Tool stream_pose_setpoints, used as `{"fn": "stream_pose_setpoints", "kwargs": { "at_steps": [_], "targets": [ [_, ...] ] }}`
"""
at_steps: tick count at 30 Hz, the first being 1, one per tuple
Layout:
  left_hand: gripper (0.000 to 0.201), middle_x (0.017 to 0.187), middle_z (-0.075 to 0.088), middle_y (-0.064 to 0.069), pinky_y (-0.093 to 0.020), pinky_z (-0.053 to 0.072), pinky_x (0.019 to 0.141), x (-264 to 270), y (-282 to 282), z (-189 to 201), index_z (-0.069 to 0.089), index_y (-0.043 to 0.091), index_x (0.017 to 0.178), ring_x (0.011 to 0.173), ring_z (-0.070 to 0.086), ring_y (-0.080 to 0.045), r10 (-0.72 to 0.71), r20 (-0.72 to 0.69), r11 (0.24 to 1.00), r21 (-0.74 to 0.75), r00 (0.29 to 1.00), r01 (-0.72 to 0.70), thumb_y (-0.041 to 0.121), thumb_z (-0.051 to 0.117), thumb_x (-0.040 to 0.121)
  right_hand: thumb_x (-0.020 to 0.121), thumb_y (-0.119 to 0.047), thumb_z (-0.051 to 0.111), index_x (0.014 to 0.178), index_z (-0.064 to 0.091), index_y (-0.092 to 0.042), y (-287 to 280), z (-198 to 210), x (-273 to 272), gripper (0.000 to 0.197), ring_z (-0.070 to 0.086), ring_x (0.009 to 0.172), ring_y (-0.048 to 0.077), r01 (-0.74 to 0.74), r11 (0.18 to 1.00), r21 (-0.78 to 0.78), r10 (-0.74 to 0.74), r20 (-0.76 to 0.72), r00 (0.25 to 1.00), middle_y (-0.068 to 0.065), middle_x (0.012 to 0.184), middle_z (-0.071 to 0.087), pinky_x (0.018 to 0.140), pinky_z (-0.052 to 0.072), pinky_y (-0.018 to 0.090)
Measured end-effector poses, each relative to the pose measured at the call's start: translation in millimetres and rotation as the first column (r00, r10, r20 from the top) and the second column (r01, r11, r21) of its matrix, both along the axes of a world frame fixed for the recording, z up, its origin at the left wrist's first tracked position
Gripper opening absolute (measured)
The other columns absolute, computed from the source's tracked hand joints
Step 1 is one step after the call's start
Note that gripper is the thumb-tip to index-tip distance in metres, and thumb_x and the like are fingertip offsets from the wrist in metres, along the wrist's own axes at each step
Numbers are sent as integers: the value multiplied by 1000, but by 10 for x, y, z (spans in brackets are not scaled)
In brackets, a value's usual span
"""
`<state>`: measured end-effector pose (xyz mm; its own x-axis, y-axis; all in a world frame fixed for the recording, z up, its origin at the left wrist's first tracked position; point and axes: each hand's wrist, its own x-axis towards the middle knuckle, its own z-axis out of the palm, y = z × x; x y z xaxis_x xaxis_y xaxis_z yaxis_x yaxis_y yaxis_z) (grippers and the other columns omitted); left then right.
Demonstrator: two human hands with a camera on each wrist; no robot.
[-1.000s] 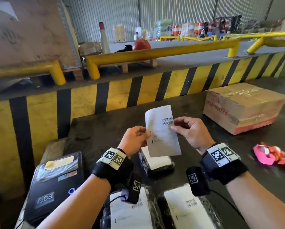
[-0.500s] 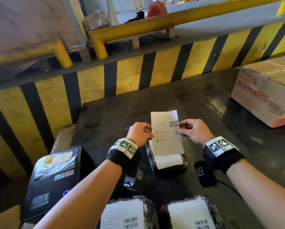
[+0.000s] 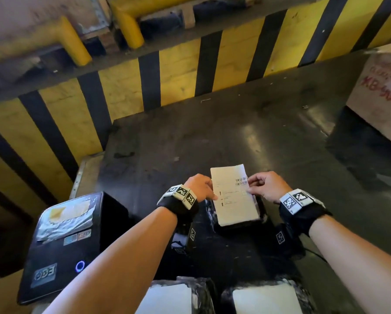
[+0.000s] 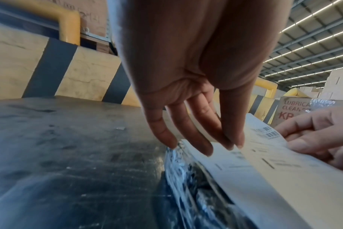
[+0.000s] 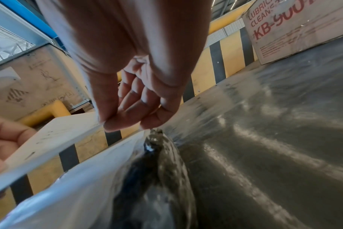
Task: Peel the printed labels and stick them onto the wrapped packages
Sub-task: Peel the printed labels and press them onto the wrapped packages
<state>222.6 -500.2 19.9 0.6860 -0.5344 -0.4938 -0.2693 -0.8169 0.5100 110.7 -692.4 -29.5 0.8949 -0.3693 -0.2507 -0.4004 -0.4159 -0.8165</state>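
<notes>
Between both hands' grip (image 3: pixel 231 188): label (image 3: pixel 234 200)

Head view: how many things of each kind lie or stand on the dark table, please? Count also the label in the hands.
Black film-wrapped packages: 3
White printed paper label, held by both hands: 1
Black label printer: 1
Brown cardboard box with red print: 1
Total: 6
</notes>
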Motion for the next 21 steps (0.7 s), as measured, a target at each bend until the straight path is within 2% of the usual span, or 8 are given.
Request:
{"fn": "stream_pose_setpoints", "kwargs": {
  "at_steps": [4,7,10,16,19,21],
  "targets": [
    [15,99,74,-6,-36,53,91,31,-2,-130,69,9,90,95,68,-18,15,-15,1000,-10,1000,-15,9,75,76,73,-10,77,98,72,-13,8,-102,38,26,69,89,17,7,1000,-4,-7,-1,1000,3,93,74,90,53,32],
    [15,101,73,-7,-32,53,88,38,13,-187,69,9,92,95,68,-18,22,-19,1000,-22,1000,-22,8,74,78,74,-11,76,100,71,-13,29,-118,55,26,68,89,15,11,999,-33,-11,-9,1000,2,93,73,86,52,26],
    [13,102,72,-5,-34,54,89,43,26,-244,67,14,88,96,68,-19,37,-22,999,-21,999,-38,11,75,77,76,-12,74,101,71,-14,45,-100,51,25,66,87,12,-2,997,-72,1,-10,1000,0,92,72,81,47,19],
    [14,103,72,-6,-36,54,89,10,7,-327,61,18,82,97,67,-20,23,23,1000,-11,999,-23,14,75,79,77,-12,72,100,71,-16,79,-103,38,24,66,86,12,-1,989,-145,1,-2,1000,-1,91,72,84,49,20],
    [15,107,70,-9,-37,55,89,-11,-4,-335,62,13,89,99,66,-22,25,46,1000,2,999,-25,14,74,79,76,-14,72,101,70,-16,122,-142,36,25,66,87,14,9,984,-177,-7,10,1000,-1,92,71,84,51,23],
    [28,112,68,-9,-36,54,89,-24,-10,-340,62,9,102,102,64,-24,30,80,999,31,996,-33,16,75,79,76,-17,73,108,66,-16,158,-145,39,33,64,91,15,3,975,-221,-1,11,1000,1,103,69,86,50,24]
  ]
}}
